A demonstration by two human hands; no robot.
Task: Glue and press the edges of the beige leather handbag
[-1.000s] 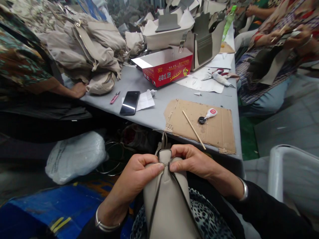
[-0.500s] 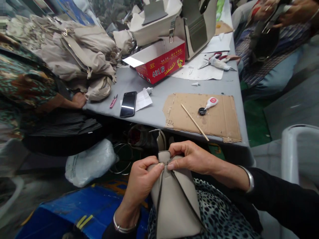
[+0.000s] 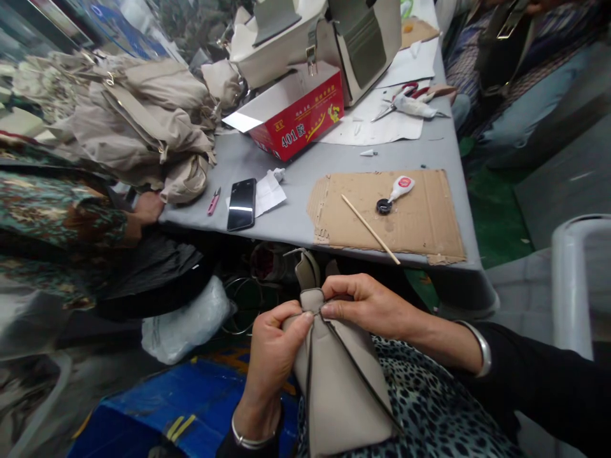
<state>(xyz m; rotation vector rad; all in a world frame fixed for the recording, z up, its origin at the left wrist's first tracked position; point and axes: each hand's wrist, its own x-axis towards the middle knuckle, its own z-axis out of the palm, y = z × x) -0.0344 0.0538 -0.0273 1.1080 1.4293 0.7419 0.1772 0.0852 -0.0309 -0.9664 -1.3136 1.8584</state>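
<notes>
A beige leather bag piece [image 3: 341, 388] with dark edging rests on my lap, its narrow top end up. My left hand [image 3: 274, 350] pinches the left side of that top end, fingers closed on it. My right hand [image 3: 370, 305] pinches the right side, thumb and fingers pressed on the leather beside a small strap loop [image 3: 305, 270]. Both thumbs nearly meet at the seam. Just beyond, on the grey table [image 3: 429, 152], lies a cardboard sheet [image 3: 420, 219] with a wooden stick [image 3: 370, 229], a glue bottle [image 3: 401, 186] and a black cap [image 3: 382, 206].
A black phone [image 3: 241, 203], white paper, a pink cutter [image 3: 213, 201] and a red 401 box [image 3: 298, 121] lie on the table. Beige bags [image 3: 143, 127] are piled at the left, where another person's hand [image 3: 147, 207] rests. Scissors [image 3: 398, 102] lie farther back. A white chair [image 3: 577, 280] stands right.
The view has swung right and tilted, so the table sits higher and farther left. Both hands keep the same pinch on the bag piece's top end.
</notes>
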